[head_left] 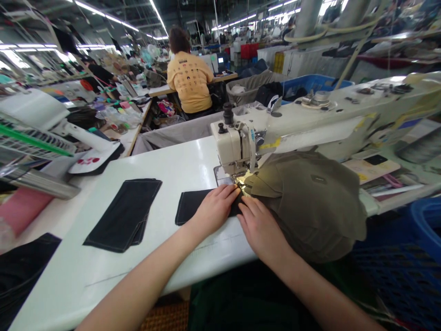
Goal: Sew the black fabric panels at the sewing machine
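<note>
A white sewing machine (pixel 237 147) stands over the pale table (pixel 172 161), its needle area lit. My left hand (pixel 217 207) presses on a black fabric piece (pixel 193 204) just left of the needle, fingers together. Close beside it, my right hand (pixel 260 225) has its fingertips at the right end of the same black piece and the edge of the olive-brown garment (pixel 313 207). That garment lies bunched to the right of the needle, under the machine arm. My fingertips partly hide where the two fabrics meet.
Stacked black pieces (pixel 124 214) lie on the table's left part. More dark fabric (pixel 27 271) is at the far left. A blue basket (pixel 399 257) stands at the right. Beyond the table, a person in a yellow shirt (pixel 191 82) sits facing away, near a blue bin (pixel 310 82).
</note>
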`<control>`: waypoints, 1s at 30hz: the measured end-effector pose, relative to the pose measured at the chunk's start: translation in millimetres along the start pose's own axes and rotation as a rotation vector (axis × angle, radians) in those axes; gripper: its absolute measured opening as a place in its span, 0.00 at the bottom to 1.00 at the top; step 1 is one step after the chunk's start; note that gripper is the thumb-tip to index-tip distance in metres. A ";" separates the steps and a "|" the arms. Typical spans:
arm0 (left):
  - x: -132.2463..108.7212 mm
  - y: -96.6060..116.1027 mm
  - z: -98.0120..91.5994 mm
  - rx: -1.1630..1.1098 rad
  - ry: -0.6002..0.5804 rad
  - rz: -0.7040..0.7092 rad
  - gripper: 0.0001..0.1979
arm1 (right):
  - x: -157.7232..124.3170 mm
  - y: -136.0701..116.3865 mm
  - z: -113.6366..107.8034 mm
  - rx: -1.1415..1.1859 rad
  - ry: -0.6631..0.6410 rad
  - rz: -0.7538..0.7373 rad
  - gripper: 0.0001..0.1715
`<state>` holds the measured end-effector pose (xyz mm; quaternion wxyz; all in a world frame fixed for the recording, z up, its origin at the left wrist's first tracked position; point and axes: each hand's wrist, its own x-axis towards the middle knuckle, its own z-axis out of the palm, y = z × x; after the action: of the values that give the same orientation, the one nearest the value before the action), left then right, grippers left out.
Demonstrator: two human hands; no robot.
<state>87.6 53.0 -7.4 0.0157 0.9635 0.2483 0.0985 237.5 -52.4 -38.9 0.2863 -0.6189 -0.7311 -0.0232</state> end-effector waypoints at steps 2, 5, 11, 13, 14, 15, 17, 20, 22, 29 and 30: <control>2.7 -0.8 -1.6 -0.003 0.004 -0.011 0.23 | 4.1 -0.4 1.5 -0.004 -0.006 0.021 0.14; 4.1 0.8 -1.9 -0.012 0.023 -0.026 0.22 | 6.8 -0.4 2.4 0.010 -0.001 0.037 0.13; 4.5 -4.6 0.1 -0.046 0.051 -0.019 0.24 | 8.2 -1.3 3.4 0.013 -0.011 0.058 0.15; 5.6 -7.1 -0.2 -0.054 0.051 -0.020 0.25 | 9.8 -1.9 3.0 0.010 -0.018 0.063 0.15; 6.3 -7.8 -0.5 -0.054 0.048 -0.020 0.25 | 10.5 -2.2 2.7 0.008 -0.020 0.065 0.15; 6.9 -8.1 -1.0 -0.052 0.043 -0.021 0.24 | 11.1 -2.3 2.4 0.007 -0.021 0.065 0.15; 7.9 -7.4 -1.8 -0.042 0.030 -0.025 0.24 | 11.6 -2.4 2.2 0.003 -0.017 0.065 0.14; 8.2 -5.5 -1.7 -0.036 0.029 -0.038 0.24 | 11.3 -1.9 2.8 0.008 -0.001 0.063 0.14; 7.8 -4.8 -0.5 -0.040 0.038 -0.043 0.24 | 10.7 -1.5 3.3 0.015 0.001 0.063 0.14; 5.7 -4.2 0.6 -0.041 0.048 -0.023 0.22 | 9.7 -2.2 3.6 0.018 -0.022 0.080 0.16; 5.7 -3.9 0.1 -0.039 0.050 -0.015 0.21 | 10.0 -2.6 3.7 0.018 -0.025 0.083 0.16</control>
<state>90.6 59.1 -6.7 0.0289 0.9584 0.2539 0.1271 233.0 -42.7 -36.8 0.2833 -0.6463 -0.7085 0.0028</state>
